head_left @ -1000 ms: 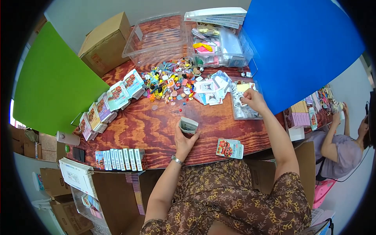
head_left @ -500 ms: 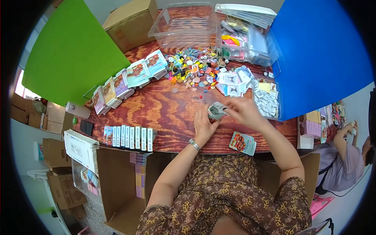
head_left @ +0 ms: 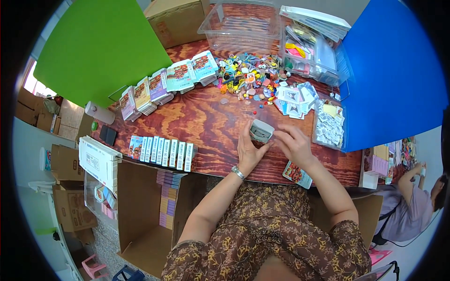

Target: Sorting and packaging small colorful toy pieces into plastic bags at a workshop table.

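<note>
The wood-grained table (head_left: pixel 201 122) bears a clear tray (head_left: pixel 330 146) of small white pieces (head_left: pixel 330 124). Left of that tray, the left hand (head_left: pixel 248 152) grasps 1 small open box (head_left: pixel 261 131); the right hand (head_left: pixel 296 146), nearer the tray, bends its fingers beside the box's right edge, whether pinching anything I cannot tell.

Right hand (head_left: pixel 296 146) from tray (head_left: pixel 329 144) to carton (head_left: pixel 262 129)

A bright green panel (head_left: pixel 103 51) and a broad blue panel (head_left: pixel 398 79) flank a red-brown wood-grain table (head_left: pixel 206 122), a white cylindrical bottle (head_left: pixel 99 112) near a black rectangular phone (head_left: pixel 108 135) at left, a co-worker in a lavender top (head_left: pixel 408 210) at far right.
</note>
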Action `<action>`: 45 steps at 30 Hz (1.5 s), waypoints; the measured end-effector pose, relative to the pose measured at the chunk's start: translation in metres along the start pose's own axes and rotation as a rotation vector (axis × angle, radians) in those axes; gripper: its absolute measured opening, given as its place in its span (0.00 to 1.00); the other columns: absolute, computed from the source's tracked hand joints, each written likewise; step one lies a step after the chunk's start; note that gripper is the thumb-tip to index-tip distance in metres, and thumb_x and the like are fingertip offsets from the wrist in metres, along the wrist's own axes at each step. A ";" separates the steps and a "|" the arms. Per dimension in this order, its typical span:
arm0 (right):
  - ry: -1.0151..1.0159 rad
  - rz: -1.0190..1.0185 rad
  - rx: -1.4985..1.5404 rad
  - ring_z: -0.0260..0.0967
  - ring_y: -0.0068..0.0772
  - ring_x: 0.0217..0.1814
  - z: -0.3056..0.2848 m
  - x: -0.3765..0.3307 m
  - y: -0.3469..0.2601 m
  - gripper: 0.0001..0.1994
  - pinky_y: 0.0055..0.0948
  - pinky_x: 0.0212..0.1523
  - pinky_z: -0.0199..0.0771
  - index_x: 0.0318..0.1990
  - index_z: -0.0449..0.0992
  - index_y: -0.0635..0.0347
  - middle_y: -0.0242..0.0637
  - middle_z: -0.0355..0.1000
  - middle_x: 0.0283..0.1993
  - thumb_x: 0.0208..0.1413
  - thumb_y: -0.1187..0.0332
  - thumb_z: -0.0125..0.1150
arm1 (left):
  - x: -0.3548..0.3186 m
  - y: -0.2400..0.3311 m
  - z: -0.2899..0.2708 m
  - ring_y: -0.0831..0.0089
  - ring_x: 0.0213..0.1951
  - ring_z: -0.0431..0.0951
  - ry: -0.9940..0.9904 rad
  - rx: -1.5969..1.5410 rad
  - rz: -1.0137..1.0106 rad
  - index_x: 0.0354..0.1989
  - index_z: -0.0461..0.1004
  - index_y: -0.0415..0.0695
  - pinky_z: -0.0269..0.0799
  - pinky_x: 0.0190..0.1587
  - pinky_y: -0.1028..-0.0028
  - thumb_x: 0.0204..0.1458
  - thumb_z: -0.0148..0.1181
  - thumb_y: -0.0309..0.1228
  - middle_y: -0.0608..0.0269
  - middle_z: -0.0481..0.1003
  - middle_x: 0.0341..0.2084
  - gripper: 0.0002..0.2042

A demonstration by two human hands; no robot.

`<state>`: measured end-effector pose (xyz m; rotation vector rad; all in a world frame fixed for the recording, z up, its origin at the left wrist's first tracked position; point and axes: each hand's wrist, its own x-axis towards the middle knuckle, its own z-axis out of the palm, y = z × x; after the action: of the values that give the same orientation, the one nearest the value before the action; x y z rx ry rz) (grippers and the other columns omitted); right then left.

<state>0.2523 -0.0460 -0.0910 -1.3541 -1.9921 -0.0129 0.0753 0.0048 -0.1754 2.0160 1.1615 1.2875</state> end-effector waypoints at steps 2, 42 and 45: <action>0.014 0.064 0.011 0.77 0.44 0.50 0.013 -0.010 0.003 0.15 0.38 0.46 0.80 0.47 0.80 0.57 0.43 0.75 0.53 0.49 0.74 0.71 | -0.003 -0.001 0.002 0.47 0.56 0.74 -0.001 -0.034 -0.019 0.70 0.50 0.44 0.73 0.56 0.57 0.38 0.80 0.33 0.43 0.68 0.59 0.51; -0.337 0.147 0.511 0.78 0.40 0.47 0.014 0.023 0.003 0.09 0.34 0.44 0.79 0.45 0.80 0.61 0.39 0.78 0.46 0.57 0.75 0.63 | 0.004 -0.012 -0.062 0.63 0.49 0.81 -0.199 -0.309 0.039 0.43 0.79 0.39 0.80 0.48 0.70 0.50 0.68 0.18 0.53 0.80 0.47 0.12; -0.349 0.166 0.443 0.78 0.40 0.46 0.015 0.026 -0.001 0.09 0.33 0.43 0.80 0.45 0.80 0.61 0.39 0.78 0.43 0.57 0.74 0.65 | 0.004 -0.011 -0.060 0.69 0.40 0.83 -0.147 -0.325 0.065 0.43 0.79 0.40 0.82 0.39 0.73 0.51 0.68 0.20 0.56 0.80 0.45 0.11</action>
<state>0.2381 -0.0194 -0.0871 -1.2794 -1.9890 0.7430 0.0184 0.0111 -0.1549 1.8825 0.7693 1.2441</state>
